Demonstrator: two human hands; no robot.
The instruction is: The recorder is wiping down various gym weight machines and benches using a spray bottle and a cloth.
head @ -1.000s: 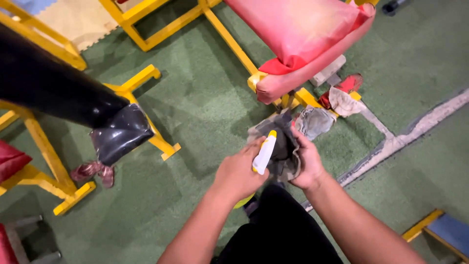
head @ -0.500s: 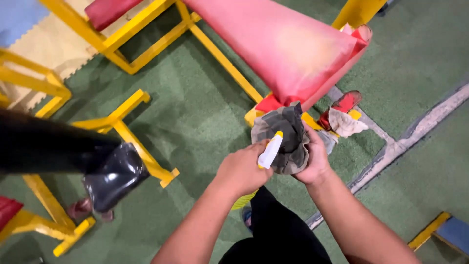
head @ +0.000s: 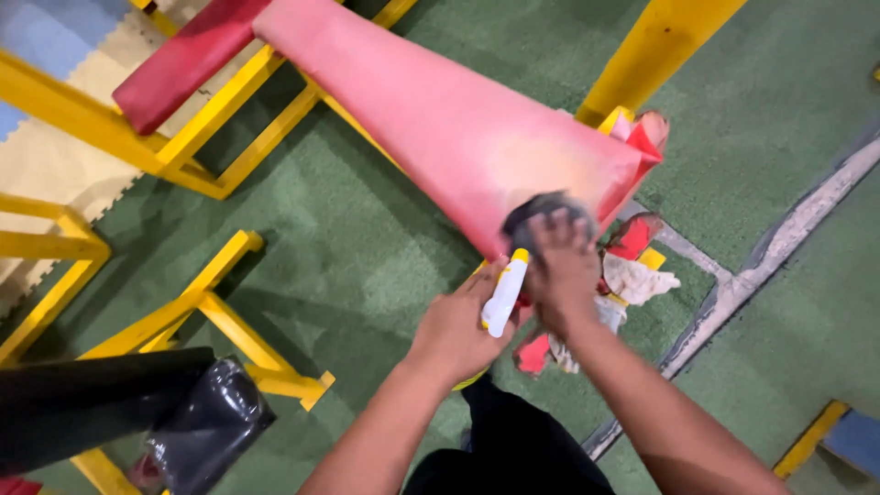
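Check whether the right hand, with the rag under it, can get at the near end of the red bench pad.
Probably yes: the right hand already presses the dark rag onto the red bench pad's near end. The left hand, holding the spray bottle, sits lower and clear of it.

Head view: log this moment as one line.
left hand: holds spray bottle | right hand: presses grey rag on red bench pad | floor: green turf

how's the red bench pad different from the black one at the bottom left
The red bench pad is faded pink, with a dark rag pressed on its end by the right hand. The black pad is glossy and untouched, its end wrapped in crinkled plastic. Both sit on yellow frames.
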